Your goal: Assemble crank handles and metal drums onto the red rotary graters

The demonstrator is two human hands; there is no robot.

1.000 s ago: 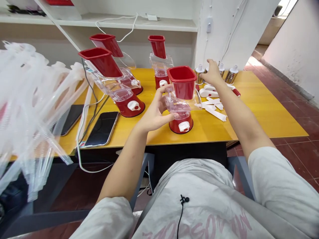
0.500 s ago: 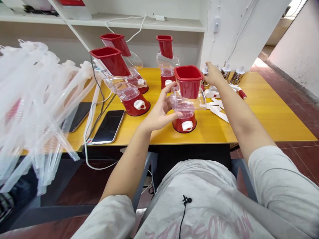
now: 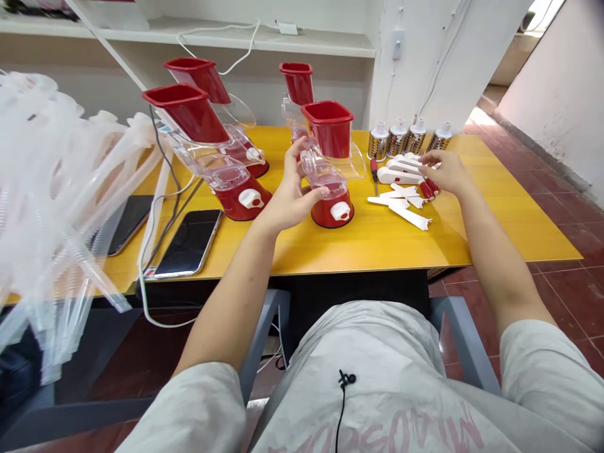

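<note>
My left hand [image 3: 289, 200] wraps the left side of the nearest rotary grater [image 3: 326, 135], thumb at its red base and fingers on the clear body. This grater has a red hopper and stands upright on the table. My right hand [image 3: 447, 170] hovers over or touches the far ends of several white crank handles [image 3: 400, 176] with red grips; its fingers are bent but apart, and contact is hard to make out. Left of these handles lies a red-handled screwdriver [image 3: 374, 171]. Several metal grating drums [image 3: 378, 142] with white tops stand behind them.
More rotary graters [image 3: 186, 113] stand at the left and back. Flat white plastic pieces [image 3: 406, 214] lie in front of the crank handles. A phone [image 3: 189, 244], cables [image 3: 163, 233] and a heap of translucent plastic parts [image 3: 56, 189] occupy the left. Shelves rise behind the table [image 3: 509, 214].
My right hand has moved from the drums at the back down to the crank handles on the right. My left hand stays on the grater. The view has shifted slightly.
</note>
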